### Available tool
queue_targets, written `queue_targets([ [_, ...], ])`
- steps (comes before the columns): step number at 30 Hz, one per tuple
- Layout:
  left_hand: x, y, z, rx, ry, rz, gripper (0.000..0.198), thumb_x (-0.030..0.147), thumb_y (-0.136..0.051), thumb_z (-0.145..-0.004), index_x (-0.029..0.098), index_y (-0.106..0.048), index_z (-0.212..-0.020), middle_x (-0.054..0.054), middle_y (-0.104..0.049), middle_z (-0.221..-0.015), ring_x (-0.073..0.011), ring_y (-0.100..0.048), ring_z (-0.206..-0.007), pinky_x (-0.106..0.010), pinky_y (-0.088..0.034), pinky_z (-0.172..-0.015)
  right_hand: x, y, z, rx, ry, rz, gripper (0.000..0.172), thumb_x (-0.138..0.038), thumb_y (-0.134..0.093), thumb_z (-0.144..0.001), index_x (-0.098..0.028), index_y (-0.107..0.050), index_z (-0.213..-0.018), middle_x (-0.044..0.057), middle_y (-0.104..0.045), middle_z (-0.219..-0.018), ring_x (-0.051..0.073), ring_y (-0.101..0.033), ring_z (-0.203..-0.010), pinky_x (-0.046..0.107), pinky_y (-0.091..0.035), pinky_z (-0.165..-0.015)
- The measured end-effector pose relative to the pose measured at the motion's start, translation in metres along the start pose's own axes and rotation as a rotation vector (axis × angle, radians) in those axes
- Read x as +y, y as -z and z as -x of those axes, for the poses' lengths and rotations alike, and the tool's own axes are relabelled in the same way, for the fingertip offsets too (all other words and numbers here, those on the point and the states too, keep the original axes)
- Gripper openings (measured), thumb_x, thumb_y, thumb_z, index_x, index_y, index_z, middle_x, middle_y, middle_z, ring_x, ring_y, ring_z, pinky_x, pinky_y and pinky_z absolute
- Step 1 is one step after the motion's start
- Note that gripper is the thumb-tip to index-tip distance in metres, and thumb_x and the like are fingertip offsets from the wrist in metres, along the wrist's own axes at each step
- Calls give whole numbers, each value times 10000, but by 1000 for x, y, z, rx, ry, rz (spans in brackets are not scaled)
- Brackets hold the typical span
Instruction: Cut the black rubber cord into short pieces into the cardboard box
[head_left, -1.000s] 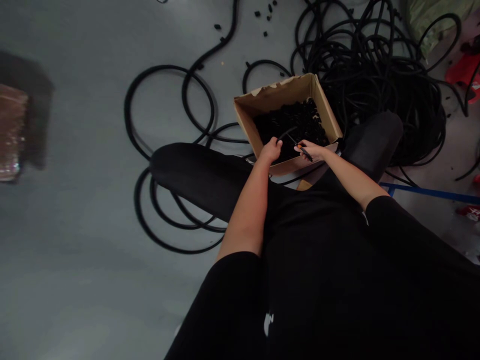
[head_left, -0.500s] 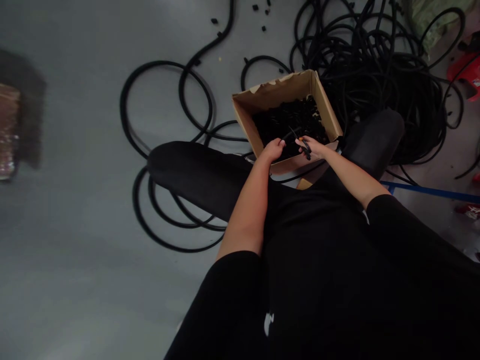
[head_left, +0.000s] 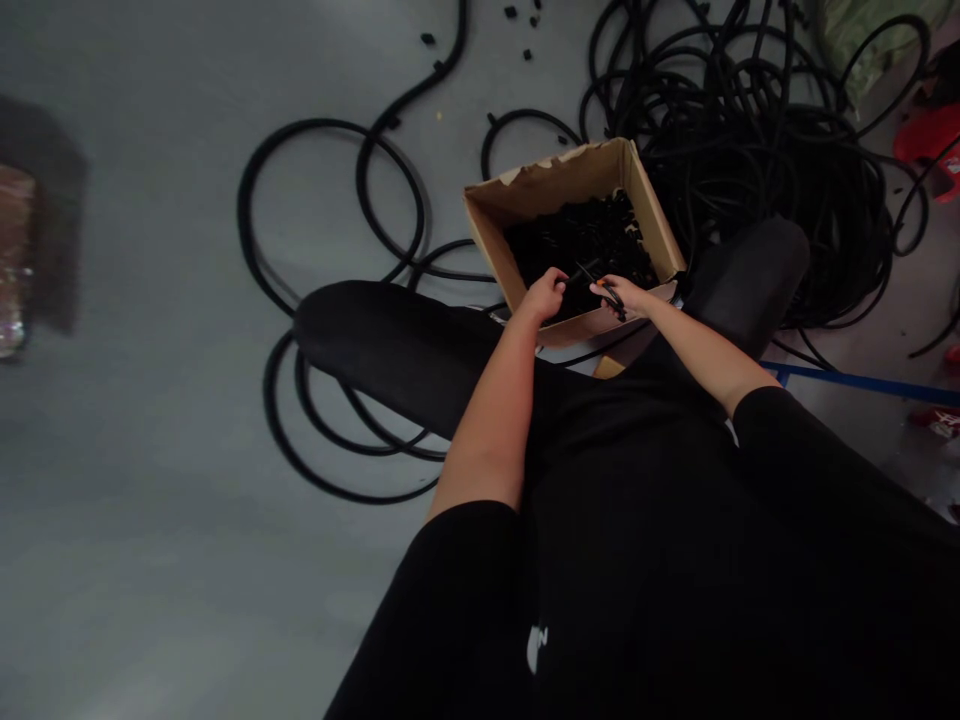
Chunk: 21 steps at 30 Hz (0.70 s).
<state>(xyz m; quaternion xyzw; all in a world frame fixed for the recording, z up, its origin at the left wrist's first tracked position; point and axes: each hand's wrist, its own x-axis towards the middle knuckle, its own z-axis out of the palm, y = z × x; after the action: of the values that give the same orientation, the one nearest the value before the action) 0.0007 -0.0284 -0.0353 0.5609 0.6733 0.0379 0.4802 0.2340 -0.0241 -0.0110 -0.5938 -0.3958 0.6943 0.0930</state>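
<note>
Over the near side of an open cardboard box (head_left: 551,178), my left hand (head_left: 546,295) is closed on a black rubber strip (head_left: 574,277), its end pointing right. Facing it, my right hand (head_left: 626,296) grips a pair of scissors (head_left: 613,298) with black handles and a touch of orange at the pivot. The dark blades point up and left and meet the strip's end; whether they are apart cannot be made out. Beneath both hands, the box holds a heap of small black pieces (head_left: 592,232).
A tangle of black tubing (head_left: 772,150) lies right of the box, with looser loops (head_left: 244,200) on the grey floor at left. Small black bits (head_left: 511,12) are scattered beyond the box. My knees flank it. A blue bar (head_left: 862,380) and a red object (head_left: 926,150) are at right.
The scissor blades have shifted slightly against the strip's end, and less of the strip seems to show beyond my left hand. Both hands stay nearly in place.
</note>
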Motion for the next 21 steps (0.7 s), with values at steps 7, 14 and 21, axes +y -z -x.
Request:
queue_targets([
  [7,0,0,0,-4,57,-30,433,195,-527,-1219,204,-800,-1555,-182,-881,-1432,-322,-795,-1308,-415,-597,-1226,-3,-1,4,-6,-45,53,611,-685,-1035,-1096,-237,-620,-1103,-78,-576,-623,113,-523,-449,189,-422,-396],
  [14,-8,-6,-7,36,76,-43,427,201,-513,-1245,198,-802,-1559,-192,-874,-1404,-339,-798,-1306,-421,-579,-1198,-6,-5,5,-4,-94,106,513,-573,-984,-1178,-246,-592,-1123,-113,-540,-587,91,-487,-423,150,-389,-388],
  [21,-16,-11,-15,-21,37,45,348,148,-562,-1185,203,-838,-1390,-90,-804,-1094,-273,-722,-1027,-386,-586,-1067,-12,-4,14,10,-133,84,453,-507,-982,-1188,-236,-619,-1170,-116,-540,-622,90,-492,-443,145,-396,-410],
])
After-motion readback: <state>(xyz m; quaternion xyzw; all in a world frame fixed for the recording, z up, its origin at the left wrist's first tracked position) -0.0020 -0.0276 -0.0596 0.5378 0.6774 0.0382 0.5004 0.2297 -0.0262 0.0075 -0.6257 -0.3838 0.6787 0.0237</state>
